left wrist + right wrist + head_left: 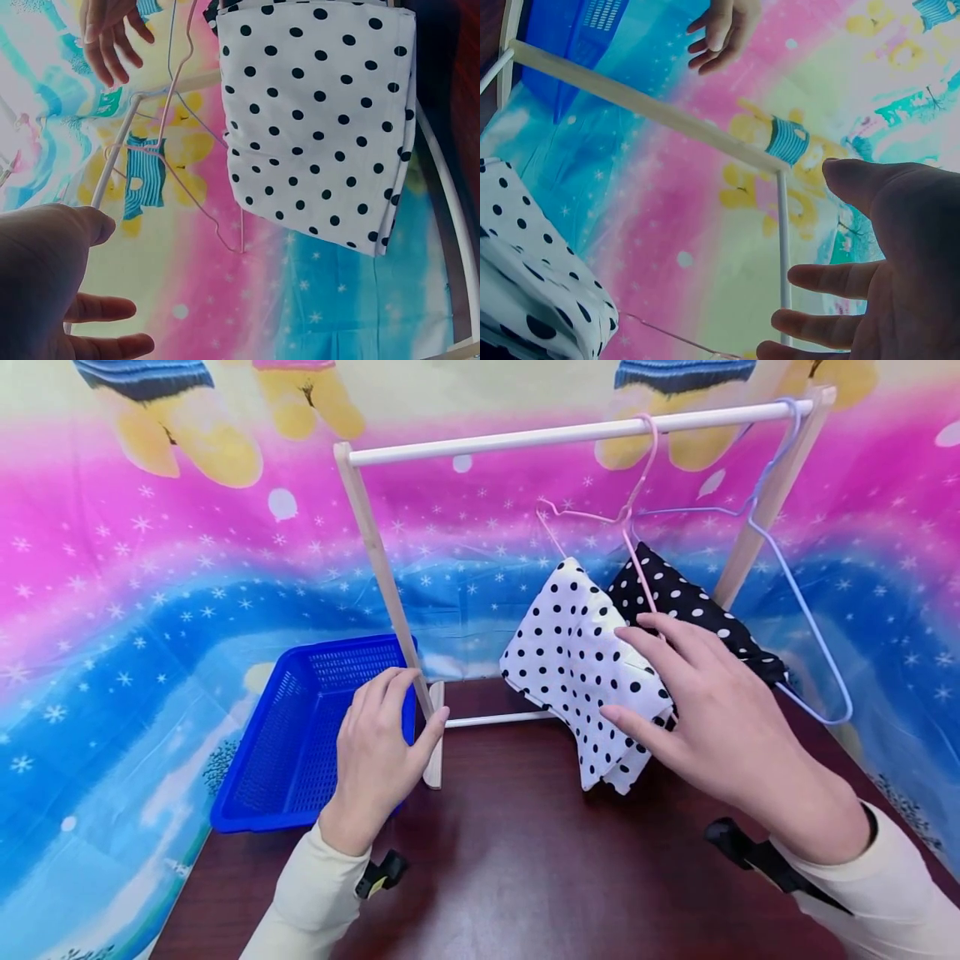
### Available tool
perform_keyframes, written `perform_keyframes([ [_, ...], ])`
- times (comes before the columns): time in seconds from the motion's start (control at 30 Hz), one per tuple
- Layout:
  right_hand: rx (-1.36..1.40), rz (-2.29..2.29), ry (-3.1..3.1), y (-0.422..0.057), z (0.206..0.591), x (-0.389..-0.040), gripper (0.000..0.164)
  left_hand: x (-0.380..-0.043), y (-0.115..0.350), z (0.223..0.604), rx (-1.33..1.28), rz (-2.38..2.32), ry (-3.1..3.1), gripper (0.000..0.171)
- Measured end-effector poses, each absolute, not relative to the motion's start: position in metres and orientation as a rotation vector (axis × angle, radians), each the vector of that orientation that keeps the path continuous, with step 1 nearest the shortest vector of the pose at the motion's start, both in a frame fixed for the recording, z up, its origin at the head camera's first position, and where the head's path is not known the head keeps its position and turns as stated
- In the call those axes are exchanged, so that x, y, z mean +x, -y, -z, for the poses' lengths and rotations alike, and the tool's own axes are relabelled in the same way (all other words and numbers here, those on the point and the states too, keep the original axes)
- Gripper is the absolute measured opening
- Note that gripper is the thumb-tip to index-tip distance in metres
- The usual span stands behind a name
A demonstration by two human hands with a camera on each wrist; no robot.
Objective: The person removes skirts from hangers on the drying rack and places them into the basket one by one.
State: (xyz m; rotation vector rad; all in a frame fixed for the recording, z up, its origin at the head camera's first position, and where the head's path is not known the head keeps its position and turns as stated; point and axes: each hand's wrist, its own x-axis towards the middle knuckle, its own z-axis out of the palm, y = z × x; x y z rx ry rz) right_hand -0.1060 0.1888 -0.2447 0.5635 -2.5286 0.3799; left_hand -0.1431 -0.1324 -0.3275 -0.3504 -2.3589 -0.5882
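Observation:
A folded white cloth with black dots (577, 643) hangs over a pink hanger (628, 510) on the rack's white rail. Behind it, a black cloth with white dots (693, 597) hangs on a blue hanger (795, 585). My right hand (712, 710) overlaps the white cloth's right edge in the head view, but the right wrist view shows its spread fingers (825, 279) apart from the cloth, holding nothing. To the left, my left hand (378, 747) is held up by the rack's left post, fingers loosely bent and nothing in them.
A blue plastic basket (258, 760) stands at the left on the dark wooden table (495, 860). The rack has wooden side posts (378, 556), a white top rail (495, 442) and a low white bar (495, 719). A printed backdrop (90, 635) surrounds the table.

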Motion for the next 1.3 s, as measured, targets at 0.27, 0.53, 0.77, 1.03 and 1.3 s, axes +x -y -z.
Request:
perform_keyframes([
  [0.27,0.515,-0.394,2.535,-0.195,0.238,-0.114,0.08,-0.154,0.131,0.315,-0.359,0.672,2.314,0.048],
  [0.53,0.479,-0.39,2.554,-0.204,0.232,-0.12,0.076,-0.163,0.138,0.304,-0.315,0.729,2.288,0.047],
  [0.77,0.418,-0.371,2.607,-0.21,0.229,-0.128,0.076,-0.169,0.144,0.3,-0.291,0.774,2.27,0.045],
  [1.03,0.392,-0.332,2.654,-0.215,0.224,-0.136,0.074,-0.175,0.144,0.296,-0.28,0.8,2.277,0.045],
  [1.3,0.389,-0.302,2.667,-0.217,0.219,-0.143,0.073,-0.187,0.135,0.29,-0.319,0.824,2.301,0.042],
])
